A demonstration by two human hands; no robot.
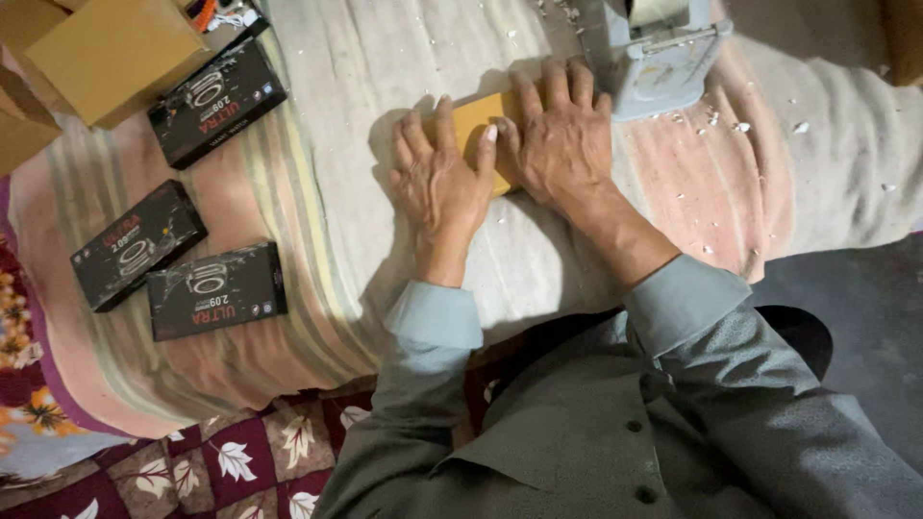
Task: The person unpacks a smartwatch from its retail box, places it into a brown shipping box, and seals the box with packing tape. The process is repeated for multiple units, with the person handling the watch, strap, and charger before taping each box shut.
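My left hand [437, 173] and my right hand [561, 135] lie side by side, palms down, pressing on a flat yellow-brown piece of card [474, 125] that rests on a striped cloth [317, 144]. Most of the card is hidden under the two hands; only its middle strip shows between them. My left thumb touches the right hand's thumb over the card. Both forearms wear grey-blue sleeves.
A grey metal device [663, 58] stands just beyond my right hand. Three black printed boxes [216, 101] [137, 243] [217, 288] lie at the left. Brown cardboard boxes [111, 53] sit at the top left. Small white scraps [740, 125] dot the cloth. A leaf-patterned fabric [231, 461] lies below.
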